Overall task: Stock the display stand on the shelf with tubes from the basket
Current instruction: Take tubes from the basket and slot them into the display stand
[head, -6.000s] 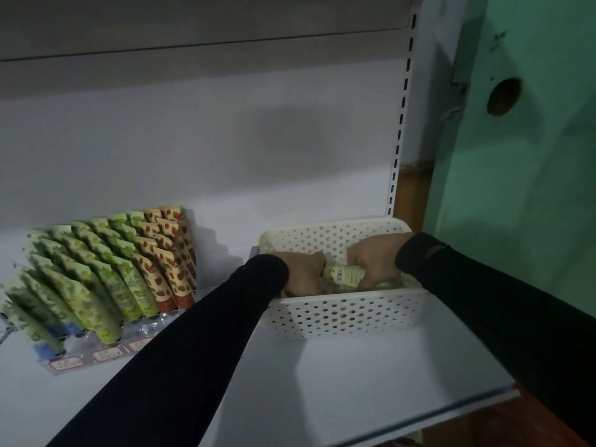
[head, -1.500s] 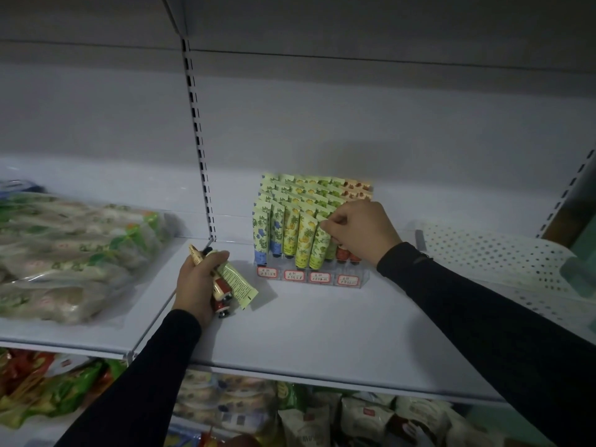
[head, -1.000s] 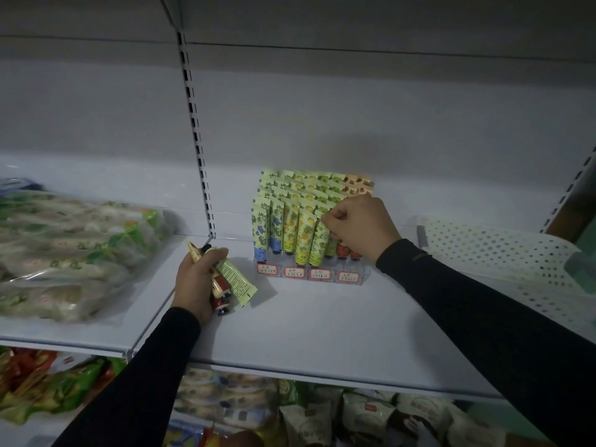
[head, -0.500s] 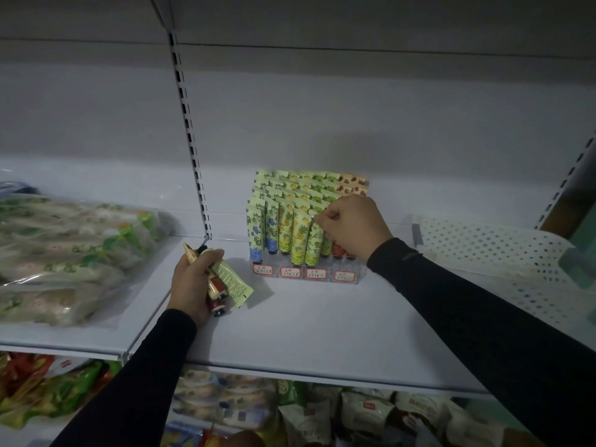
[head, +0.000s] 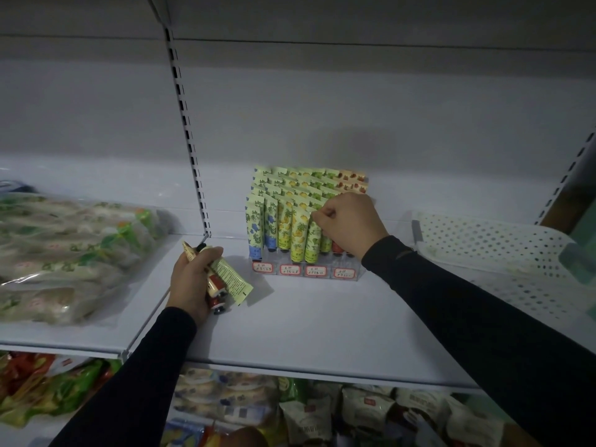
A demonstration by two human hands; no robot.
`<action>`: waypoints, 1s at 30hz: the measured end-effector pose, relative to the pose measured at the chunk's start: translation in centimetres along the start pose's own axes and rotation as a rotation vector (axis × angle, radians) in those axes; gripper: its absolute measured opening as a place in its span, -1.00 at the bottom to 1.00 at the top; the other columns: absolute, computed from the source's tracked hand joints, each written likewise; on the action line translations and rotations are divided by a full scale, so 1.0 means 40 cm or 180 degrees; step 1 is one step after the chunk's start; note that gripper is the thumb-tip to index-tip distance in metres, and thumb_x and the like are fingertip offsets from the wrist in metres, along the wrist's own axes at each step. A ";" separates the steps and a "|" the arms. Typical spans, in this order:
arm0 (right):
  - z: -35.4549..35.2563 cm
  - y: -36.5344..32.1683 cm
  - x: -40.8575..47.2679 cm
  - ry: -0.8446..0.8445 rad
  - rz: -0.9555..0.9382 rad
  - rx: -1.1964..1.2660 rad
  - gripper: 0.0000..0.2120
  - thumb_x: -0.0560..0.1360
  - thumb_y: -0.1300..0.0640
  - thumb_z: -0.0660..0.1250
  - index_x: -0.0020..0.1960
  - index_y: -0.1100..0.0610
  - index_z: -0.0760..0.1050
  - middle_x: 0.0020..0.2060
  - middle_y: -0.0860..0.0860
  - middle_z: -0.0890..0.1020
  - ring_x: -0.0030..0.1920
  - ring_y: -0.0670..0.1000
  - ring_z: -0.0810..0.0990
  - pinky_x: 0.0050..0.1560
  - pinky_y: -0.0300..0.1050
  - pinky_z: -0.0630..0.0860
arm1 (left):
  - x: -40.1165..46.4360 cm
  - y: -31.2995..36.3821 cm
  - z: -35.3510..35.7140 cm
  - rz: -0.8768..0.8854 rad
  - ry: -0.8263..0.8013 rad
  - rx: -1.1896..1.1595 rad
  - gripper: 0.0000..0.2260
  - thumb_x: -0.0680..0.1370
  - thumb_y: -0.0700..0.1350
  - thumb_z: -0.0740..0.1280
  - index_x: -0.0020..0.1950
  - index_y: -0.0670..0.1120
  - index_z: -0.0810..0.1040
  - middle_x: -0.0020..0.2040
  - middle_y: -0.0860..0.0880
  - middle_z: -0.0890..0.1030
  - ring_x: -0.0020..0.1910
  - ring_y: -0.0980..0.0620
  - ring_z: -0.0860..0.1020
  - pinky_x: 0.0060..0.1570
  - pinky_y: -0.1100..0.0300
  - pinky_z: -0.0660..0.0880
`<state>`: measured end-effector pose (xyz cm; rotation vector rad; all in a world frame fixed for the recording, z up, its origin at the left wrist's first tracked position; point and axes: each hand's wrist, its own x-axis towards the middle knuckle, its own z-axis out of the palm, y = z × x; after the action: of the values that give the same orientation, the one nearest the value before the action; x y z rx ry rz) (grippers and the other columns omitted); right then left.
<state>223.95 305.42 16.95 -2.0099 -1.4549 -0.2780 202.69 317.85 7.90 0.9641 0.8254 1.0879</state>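
Note:
A clear tiered display stand [head: 303, 271] with red price labels sits at the back of the white shelf [head: 322, 324], filled with rows of green, yellow and red-patterned tubes [head: 283, 208]. My right hand [head: 350, 225] is at the stand's front row, fingers pinched on the top of a green tube [head: 312, 243] that stands in the stand. My left hand [head: 193, 279] rests on the shelf to the left and grips a bundle of tubes [head: 225, 277], one green and at least one red-capped. The white perforated basket [head: 483, 243] sits at the right.
A slotted shelf upright [head: 187, 130] stands left of the stand. Clear bags of green-packed goods [head: 71, 253] fill the neighbouring shelf on the left. Packaged snacks [head: 306, 411] crowd the shelf below. The shelf above overhangs.
Six seconds ago both hands were in the basket picking tubes. Over the last second and a half my right hand has stayed at the front row on the green tube; my left hand has barely moved.

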 end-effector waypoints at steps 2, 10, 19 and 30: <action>0.000 -0.002 0.000 -0.0010 -0.0012 0.0004 -0.63 0.55 0.05 0.32 -0.26 0.33 0.59 -0.35 0.20 0.64 -0.29 0.12 0.58 -0.09 -0.08 0.52 | 0.000 0.000 0.000 0.0002 -0.0001 0.0005 -0.83 0.52 -0.25 0.37 -0.22 -0.10 0.42 -0.40 -0.03 0.46 -0.52 0.06 0.48 -0.41 0.16 0.44; -0.002 0.001 -0.009 -0.0038 0.0043 0.0134 -0.63 0.56 0.07 0.30 -0.26 0.34 0.57 -0.36 0.22 0.62 -0.32 0.17 0.57 -0.27 -0.18 0.36 | -0.003 0.002 0.002 0.0013 0.0004 -0.0027 -0.83 0.53 -0.25 0.35 -0.22 -0.10 0.42 -0.46 0.00 0.46 -0.56 0.07 0.48 -0.48 0.21 0.44; -0.028 0.004 -0.018 0.0359 0.0096 0.0338 -0.50 0.60 -0.02 0.24 -0.44 0.23 0.41 -0.52 0.14 0.49 -0.48 0.06 0.41 -0.29 -0.11 0.44 | -0.004 0.004 -0.001 0.0000 -0.0037 -0.0094 -0.81 0.52 -0.26 0.37 -0.23 -0.09 0.42 -0.42 -0.02 0.48 -0.54 0.05 0.50 -0.43 0.17 0.47; -0.047 -0.035 -0.100 -0.0371 -0.0158 0.0877 -0.65 0.56 -0.14 0.27 -0.15 0.10 0.64 -0.28 -0.06 0.65 -0.26 -0.14 0.58 -0.17 -0.26 0.50 | -0.087 0.050 0.080 0.0157 -0.0859 -0.0104 -0.83 0.49 -0.16 0.43 -0.14 -0.07 0.44 -0.39 0.02 0.55 -0.46 0.07 0.54 -0.45 0.25 0.49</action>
<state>221.56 301.43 16.89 -1.7941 -1.5250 0.0203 204.00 314.12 11.19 1.0807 0.5646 0.9838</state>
